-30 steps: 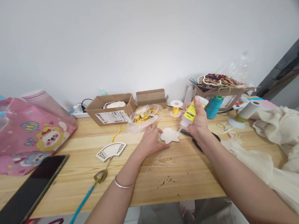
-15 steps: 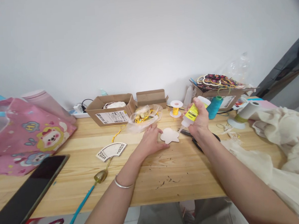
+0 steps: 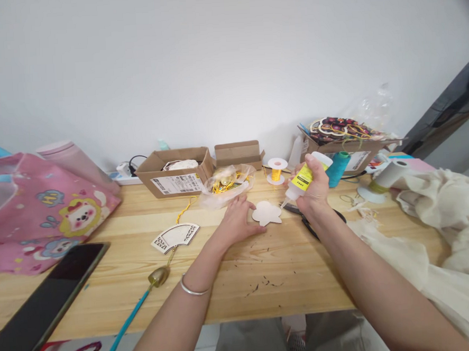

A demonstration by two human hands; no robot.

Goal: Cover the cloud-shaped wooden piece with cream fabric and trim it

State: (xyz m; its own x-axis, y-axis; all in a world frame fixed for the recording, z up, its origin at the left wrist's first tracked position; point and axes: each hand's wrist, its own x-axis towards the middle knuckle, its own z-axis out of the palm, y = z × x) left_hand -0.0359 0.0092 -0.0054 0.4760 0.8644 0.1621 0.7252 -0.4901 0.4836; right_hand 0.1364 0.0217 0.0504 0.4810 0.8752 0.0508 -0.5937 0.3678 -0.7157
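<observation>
My right hand [image 3: 315,192] is closed around a small glue bottle [image 3: 304,177] with a yellow label, tilted so its nozzle points down toward the right edge of a pale wooden cloud-shaped cutout [image 3: 266,213] lying flat on the table [image 3: 248,270]. My left hand [image 3: 236,221] lies flat with fingers spread on the tabletop, its thumb touching the cutout's left edge. A silver bangle [image 3: 191,289] circles my left wrist.
A fan-shaped wooden piece [image 3: 175,236] with a yellow cord and teal tassel lies left. Cardboard boxes [image 3: 174,171], a plastic bag of yellow cord [image 3: 226,184], a yellow spool [image 3: 276,168], teal thread [image 3: 337,168] and scissors [image 3: 314,221] stand behind. Cream fabric [image 3: 440,237] at right, phone [image 3: 47,303] and pink bag [image 3: 38,208] at left.
My right hand has tilted the glue bottle further over and drawn it slightly right, away from the cutout. My left hand has stayed in place.
</observation>
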